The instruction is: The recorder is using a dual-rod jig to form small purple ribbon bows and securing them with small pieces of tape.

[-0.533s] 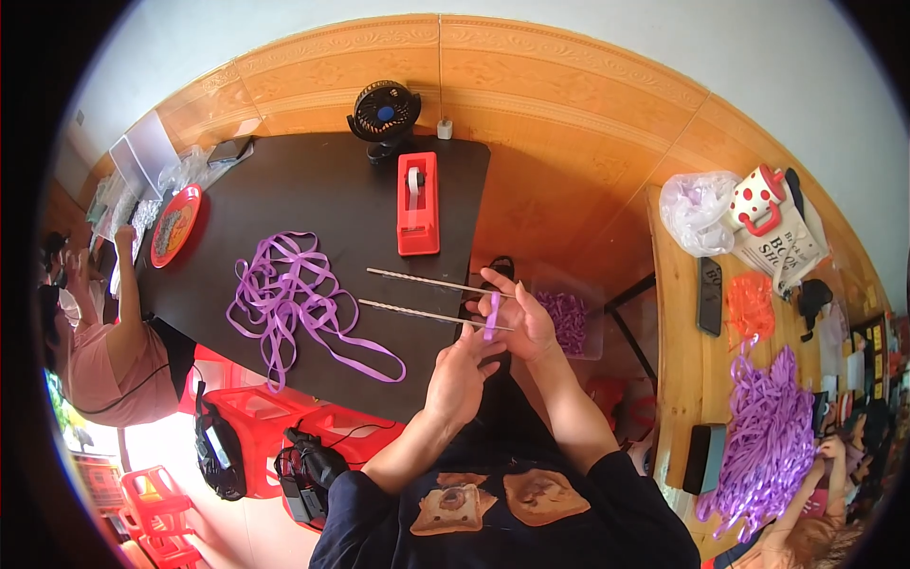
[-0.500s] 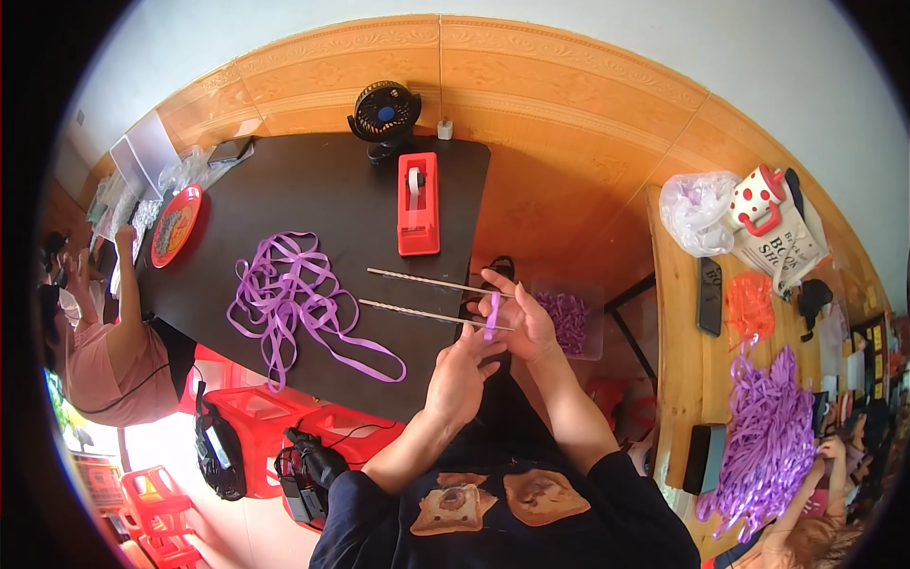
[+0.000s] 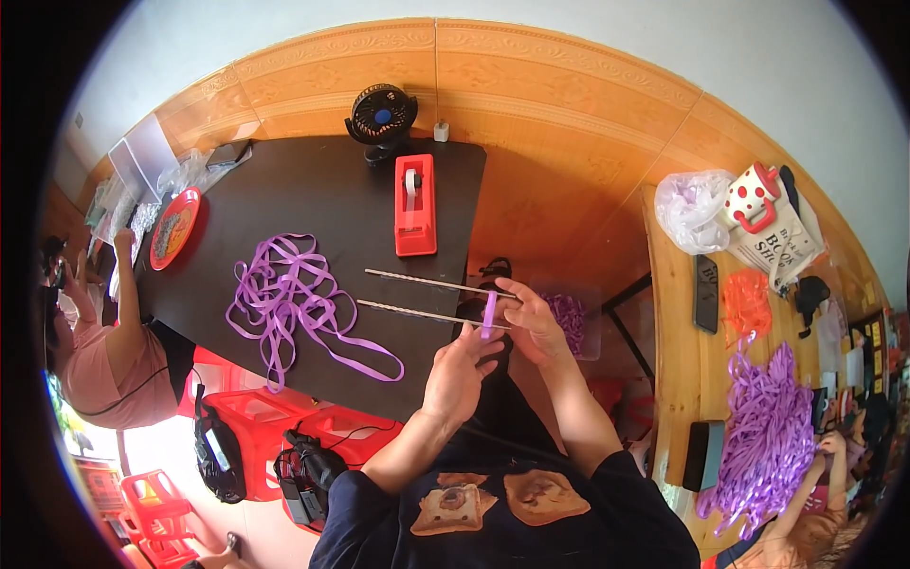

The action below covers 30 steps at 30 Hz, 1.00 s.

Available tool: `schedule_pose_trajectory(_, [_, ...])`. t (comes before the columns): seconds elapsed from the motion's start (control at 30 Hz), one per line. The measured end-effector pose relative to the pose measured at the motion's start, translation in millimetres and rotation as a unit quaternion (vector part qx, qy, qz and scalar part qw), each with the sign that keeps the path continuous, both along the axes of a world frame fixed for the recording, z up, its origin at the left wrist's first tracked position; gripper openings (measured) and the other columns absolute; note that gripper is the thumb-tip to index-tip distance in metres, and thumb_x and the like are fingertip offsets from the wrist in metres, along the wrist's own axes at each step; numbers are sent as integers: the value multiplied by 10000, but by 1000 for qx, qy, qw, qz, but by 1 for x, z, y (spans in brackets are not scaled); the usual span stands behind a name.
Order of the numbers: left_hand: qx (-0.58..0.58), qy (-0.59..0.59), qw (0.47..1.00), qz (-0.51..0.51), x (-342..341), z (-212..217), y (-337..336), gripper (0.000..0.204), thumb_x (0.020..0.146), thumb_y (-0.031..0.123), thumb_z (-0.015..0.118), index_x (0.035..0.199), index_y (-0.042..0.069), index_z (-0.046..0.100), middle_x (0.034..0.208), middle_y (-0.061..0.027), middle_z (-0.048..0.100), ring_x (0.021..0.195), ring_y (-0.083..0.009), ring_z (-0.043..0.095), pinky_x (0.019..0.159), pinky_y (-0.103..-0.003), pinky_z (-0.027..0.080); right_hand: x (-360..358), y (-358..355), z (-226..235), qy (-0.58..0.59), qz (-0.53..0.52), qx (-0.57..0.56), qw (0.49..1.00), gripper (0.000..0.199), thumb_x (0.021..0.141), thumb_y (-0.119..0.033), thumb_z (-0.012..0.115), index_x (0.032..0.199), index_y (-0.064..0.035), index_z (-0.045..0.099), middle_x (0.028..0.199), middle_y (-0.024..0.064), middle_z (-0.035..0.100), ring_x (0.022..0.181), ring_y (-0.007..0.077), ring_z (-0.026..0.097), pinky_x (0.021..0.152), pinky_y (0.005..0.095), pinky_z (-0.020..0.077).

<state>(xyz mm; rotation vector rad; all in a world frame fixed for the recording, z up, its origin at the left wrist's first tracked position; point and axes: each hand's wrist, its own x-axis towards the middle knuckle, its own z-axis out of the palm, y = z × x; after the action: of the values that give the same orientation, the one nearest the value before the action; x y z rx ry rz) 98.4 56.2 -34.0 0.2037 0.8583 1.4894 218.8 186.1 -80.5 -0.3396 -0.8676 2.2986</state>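
Two slender metal rods (image 3: 417,283) with twisted-looking far ends stretch side by side over the front right of the dark table. A short purple ribbon (image 3: 489,315) crosses both near their close ends. Below it, my left hand (image 3: 453,379) is closed, its fingertips pinching around the lower rod. To the right, my right hand (image 3: 536,327) curls its fingers in at the ribbon and the end of the upper rod; the exact grip is partly hidden. On the table to the left lies a loose tangle of purple ribbon (image 3: 284,284).
The dark table (image 3: 313,180) carries a red tape dispenser (image 3: 415,204), a black fan (image 3: 381,114) and a red plate (image 3: 175,228). At right, a wooden table (image 3: 678,398) bears a purple ribbon heap (image 3: 763,427). A clear bin (image 3: 569,318) stands below. People sit at both sides.
My right hand's spread fingers have curled in toward the ribbon and the upper rod. The left hand and both rods have hardly moved.
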Motion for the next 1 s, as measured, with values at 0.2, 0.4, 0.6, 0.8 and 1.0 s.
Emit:
schedule_pose_trajectory(0.2, [-1,-1,1000,0,0,2,0,376,984,370,470,1110,49,621,1175,-104,621,1055,-198,561,858,-339,390,-2,6,-16,-62,-37,45,996,487,832,49,600,1291,-1,444,905,111,645,886,192,632,849,307,472])
schedule_pose_trajectory(0.4, [0,13,1000,-18,-1,0,-1,471,974,412,424,1218,28,544,1263,-129,553,1130,-222,504,911,-342,359,-20,6,-8,-103,-18,35,994,492,831,34,613,1289,-16,443,887,95,631,920,200,636,836,327,503])
schedule_pose_trajectory(0.6, [-1,-19,1000,4,-1,-2,0,365,975,365,481,1120,55,608,1170,-93,620,1071,-186,552,877,-345,375,-32,9,-11,-42,5,26,999,466,840,27,595,1281,-43,462,862,97,634,914,230,639,794,308,516])
schedule_pose_trajectory(0.8, [-1,-13,1000,-6,-1,-2,0,470,962,426,479,1188,21,554,1228,-117,573,1115,-219,515,902,-344,368,-35,2,0,-53,-18,31,998,449,851,20,590,1281,-45,477,917,125,657,922,223,641,800,300,517])
schedule_pose_trajectory(1.0, [-2,-15,1000,-8,-2,-3,1,454,961,422,491,1164,22,563,1226,-119,576,1114,-217,522,900,-346,372,-25,-1,0,-200,-84,25,976,444,843,45,557,1275,-4,469,1011,156,655,920,213,642,800,313,521])
